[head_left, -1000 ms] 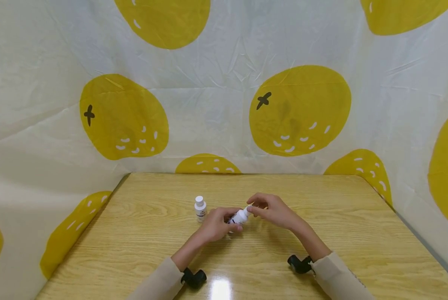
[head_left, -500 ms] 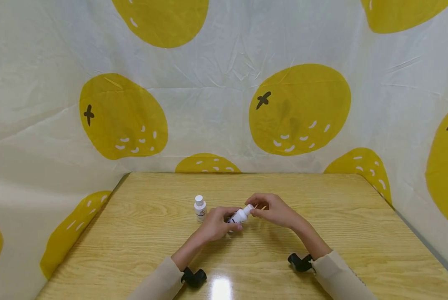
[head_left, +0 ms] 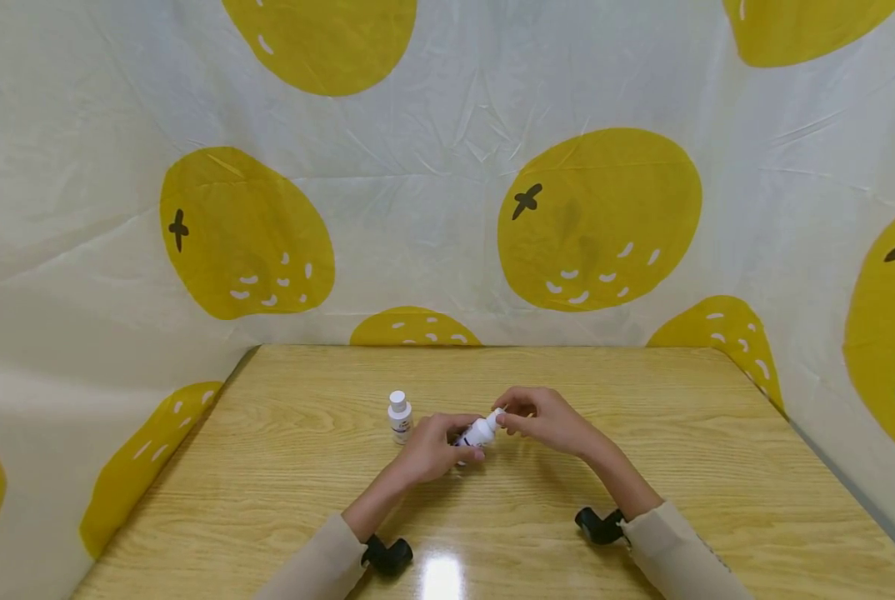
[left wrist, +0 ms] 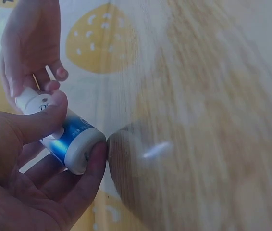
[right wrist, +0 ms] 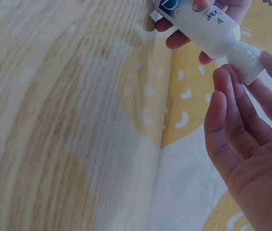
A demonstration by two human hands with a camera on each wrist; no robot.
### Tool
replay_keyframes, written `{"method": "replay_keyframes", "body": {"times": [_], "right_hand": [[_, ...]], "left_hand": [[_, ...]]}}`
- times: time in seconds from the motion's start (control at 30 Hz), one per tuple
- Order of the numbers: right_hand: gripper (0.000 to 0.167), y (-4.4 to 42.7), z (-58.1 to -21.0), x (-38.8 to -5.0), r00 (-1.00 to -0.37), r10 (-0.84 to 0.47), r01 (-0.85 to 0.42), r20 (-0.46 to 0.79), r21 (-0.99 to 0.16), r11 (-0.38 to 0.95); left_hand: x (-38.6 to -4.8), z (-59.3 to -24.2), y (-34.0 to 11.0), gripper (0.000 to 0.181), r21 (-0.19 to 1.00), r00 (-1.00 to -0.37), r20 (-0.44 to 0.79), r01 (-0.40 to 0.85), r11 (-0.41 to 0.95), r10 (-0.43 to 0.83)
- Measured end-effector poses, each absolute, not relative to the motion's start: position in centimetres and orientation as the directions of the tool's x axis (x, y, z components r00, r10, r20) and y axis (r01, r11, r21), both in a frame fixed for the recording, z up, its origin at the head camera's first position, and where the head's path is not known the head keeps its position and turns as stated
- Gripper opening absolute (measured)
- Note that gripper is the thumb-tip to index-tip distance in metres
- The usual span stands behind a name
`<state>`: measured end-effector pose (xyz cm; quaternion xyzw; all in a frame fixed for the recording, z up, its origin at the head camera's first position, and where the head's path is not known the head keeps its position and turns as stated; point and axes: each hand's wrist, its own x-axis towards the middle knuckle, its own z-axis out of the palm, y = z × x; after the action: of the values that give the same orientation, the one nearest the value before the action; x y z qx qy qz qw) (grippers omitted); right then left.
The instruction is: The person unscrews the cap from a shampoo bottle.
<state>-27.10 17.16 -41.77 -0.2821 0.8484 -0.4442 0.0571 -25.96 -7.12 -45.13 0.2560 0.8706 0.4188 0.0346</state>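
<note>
In the head view my left hand (head_left: 431,450) grips a small white bottle (head_left: 477,435), tilted with its cap end up and to the right. The right wrist view shows "Dove" print and a blue band on this bottle (right wrist: 208,24). My right hand (head_left: 541,419) pinches its white cap (right wrist: 245,62) between thumb and fingers. From the left wrist view, the left thumb and fingers wrap the blue part of the bottle (left wrist: 76,135), its grey-white base facing the camera. A second white bottle (head_left: 400,421) with a white cap stands upright just beyond my left hand.
The wooden table (head_left: 282,500) lies under both hands. A pale curtain (head_left: 417,233) with large yellow fruit prints hangs behind and beside it. Black wrist cameras sit at both beige sleeves (head_left: 676,550).
The right fingers loosened around the cap half a second ago and now pinch it again. The left hand and the standing bottle have stayed in place.
</note>
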Motion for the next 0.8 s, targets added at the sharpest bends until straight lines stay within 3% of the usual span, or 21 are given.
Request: {"method": "replay_keyframes", "body": {"times": [0.23,0.43,0.8], "right_hand": [[0.025,17.21,-41.62,-27.04,-0.807,-0.566,-0.455,0.168,-0.789,0.414],[0.03,17.18,-41.74,-27.04,-0.821,-0.548,-0.444,0.16,-0.782,0.437],[0.02,17.18,-41.99,-27.17,-0.825,-0.545,-0.428,0.15,-0.795,0.43]], "left_hand": [[-26.02,-45.18,-7.11,0.035,0.754,-0.863,0.156,0.418,0.506,0.48],[-26.12,-45.4,-7.09,0.035,0.749,-0.863,0.17,0.427,0.507,0.475],[-25.89,-45.19,-7.02,0.038,0.757,-0.874,0.146,0.401,0.516,0.464]]}}
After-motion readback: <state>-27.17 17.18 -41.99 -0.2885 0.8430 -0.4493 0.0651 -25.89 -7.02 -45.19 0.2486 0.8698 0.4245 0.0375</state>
